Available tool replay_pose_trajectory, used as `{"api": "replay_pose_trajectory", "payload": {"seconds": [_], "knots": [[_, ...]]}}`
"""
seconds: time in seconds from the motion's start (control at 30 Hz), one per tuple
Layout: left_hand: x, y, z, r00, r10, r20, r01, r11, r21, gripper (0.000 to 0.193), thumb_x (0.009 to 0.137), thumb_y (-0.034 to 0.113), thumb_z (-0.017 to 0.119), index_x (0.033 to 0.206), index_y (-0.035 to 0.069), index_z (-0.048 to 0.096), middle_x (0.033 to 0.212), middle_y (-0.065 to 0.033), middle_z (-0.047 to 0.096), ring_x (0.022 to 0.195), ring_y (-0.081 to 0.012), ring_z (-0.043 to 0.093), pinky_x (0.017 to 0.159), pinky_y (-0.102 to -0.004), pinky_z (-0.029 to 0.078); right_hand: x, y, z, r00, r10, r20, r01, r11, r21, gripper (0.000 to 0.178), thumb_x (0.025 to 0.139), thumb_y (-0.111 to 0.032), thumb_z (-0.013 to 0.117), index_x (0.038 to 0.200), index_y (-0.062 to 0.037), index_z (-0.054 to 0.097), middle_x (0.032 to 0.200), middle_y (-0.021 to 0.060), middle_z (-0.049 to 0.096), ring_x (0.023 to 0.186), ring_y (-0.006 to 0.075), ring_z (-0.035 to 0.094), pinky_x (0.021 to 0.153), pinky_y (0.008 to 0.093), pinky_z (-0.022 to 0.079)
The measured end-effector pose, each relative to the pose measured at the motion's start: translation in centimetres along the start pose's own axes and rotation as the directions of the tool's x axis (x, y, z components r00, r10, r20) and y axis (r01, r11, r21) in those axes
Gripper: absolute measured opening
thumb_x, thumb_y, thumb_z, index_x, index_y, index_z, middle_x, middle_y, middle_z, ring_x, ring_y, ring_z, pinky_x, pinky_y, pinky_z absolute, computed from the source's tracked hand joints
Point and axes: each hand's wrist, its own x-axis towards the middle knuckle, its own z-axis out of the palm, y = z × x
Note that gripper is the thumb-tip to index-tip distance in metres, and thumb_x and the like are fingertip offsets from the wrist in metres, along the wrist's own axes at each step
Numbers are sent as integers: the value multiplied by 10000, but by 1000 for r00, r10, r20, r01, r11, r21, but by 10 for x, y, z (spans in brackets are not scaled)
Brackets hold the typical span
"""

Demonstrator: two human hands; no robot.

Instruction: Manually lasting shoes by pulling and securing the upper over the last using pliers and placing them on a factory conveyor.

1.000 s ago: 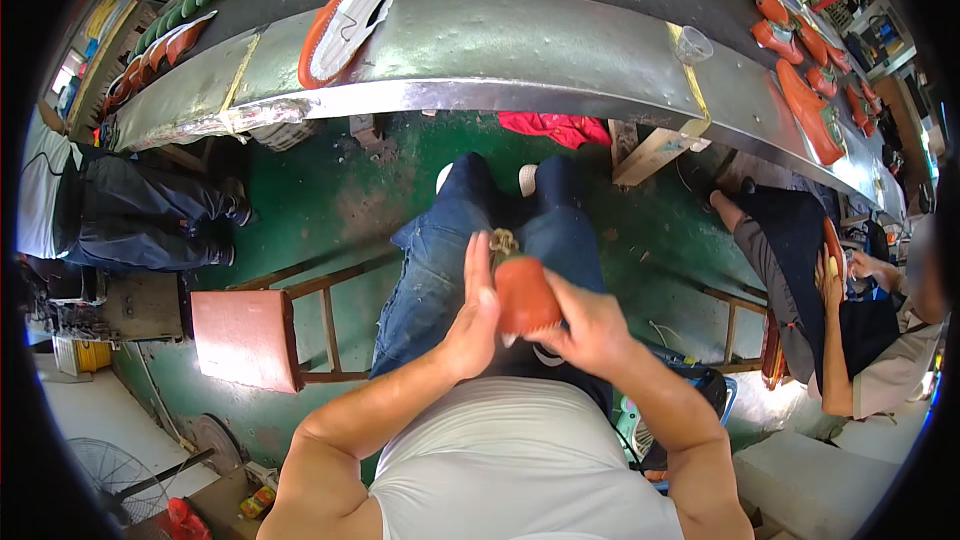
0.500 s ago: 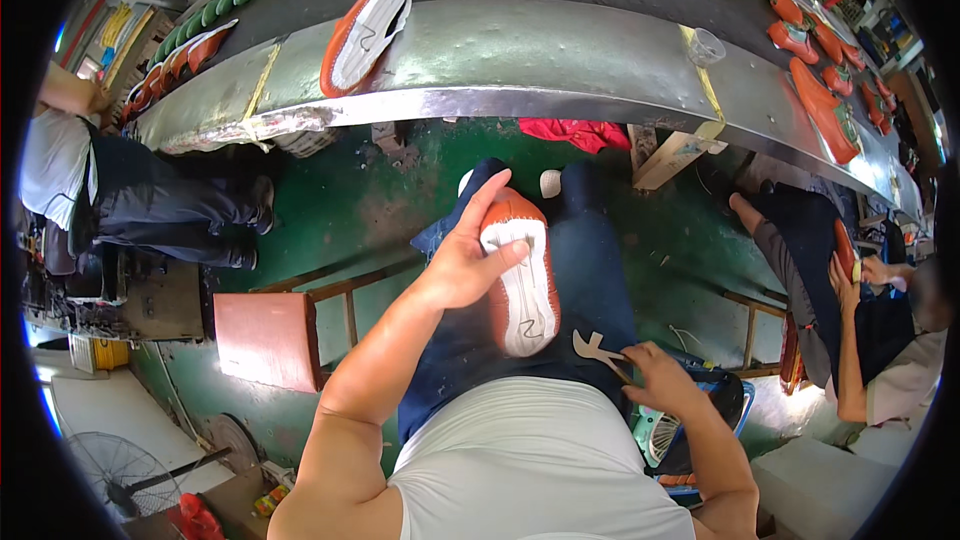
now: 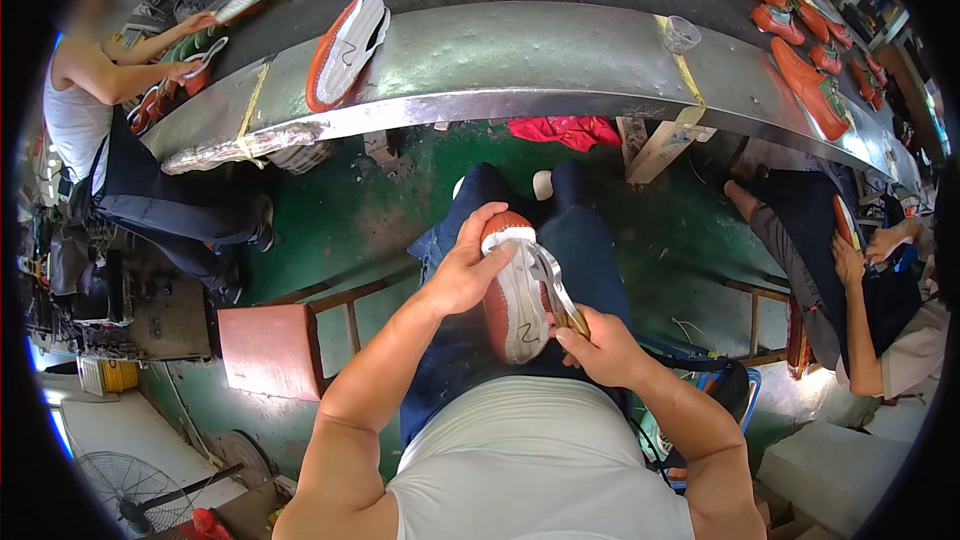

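Observation:
In my left hand (image 3: 465, 265), a reddish-brown shoe (image 3: 499, 315) stands sole up over my lap. My fingers close round its upper end, thumb across the pale sole. My right hand (image 3: 600, 345) grips the handle of a metal hammer (image 3: 556, 285) with a curved, claw-like head. The head lies against or just over the sole's right side, close to my left thumb; I cannot tell whether it touches. A bent dark line marks the lower part of the sole.
Ahead runs a metal-edged bench (image 3: 445, 55) with a dark belt carrying several shoes. Another upturned shoe (image 3: 347, 52) and a clear cup (image 3: 682, 34) rest on its edge. A person (image 3: 80, 80) stands left; another (image 3: 840, 270) sits right. A padded stool (image 3: 268, 350) is at left.
My right hand has brought the hammer up from beside my right thigh to the sole. The shoe has tilted slightly. At left, the standing person now reaches over the bench.

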Motion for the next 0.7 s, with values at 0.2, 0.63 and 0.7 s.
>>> {"api": "replay_pose_trajectory", "payload": {"seconds": [0.2, 0.63, 0.7], "knots": [[-12, 15, 2, 998, -26, -62, 43, 958, 285, 619, 990, 259, 582, 1510, 119, 279, 1468, -209, 328, 1382, -351, 363, 1154, -415, 322, 10, -12, 10, 999, 45, -8, -44, 997, 71, 321, 1018, -227, 543, 1196, 40, 569, 830, 81, 641, 675, 140, 629, 617, 289, 501], [-8, 4, -8, 1000, -16, 25, 10, 975, 223, 652, 988, 241, 562, 1531, 107, 227, 1494, -212, 303, 1413, -356, 331, 1165, -426, 304, 25, -11, -11, 984, -178, -6, 176, 974, -146, 288, 1006, -192, 555, 1196, 23, 576, 904, 102, 679, 742, 165, 656, 657, 331, 523], [-9, 8, -9, 997, -48, 67, 39, 989, 140, 672, 984, 223, 568, 1537, 106, 204, 1502, -225, 291, 1408, -358, 340, 1165, -427, 304, 29, -5, -13, 966, -256, 15, 250, 925, -288, 283, 1006, -194, 557, 1192, 19, 578, 916, 97, 682, 740, 159, 660, 634, 318, 521]]}}
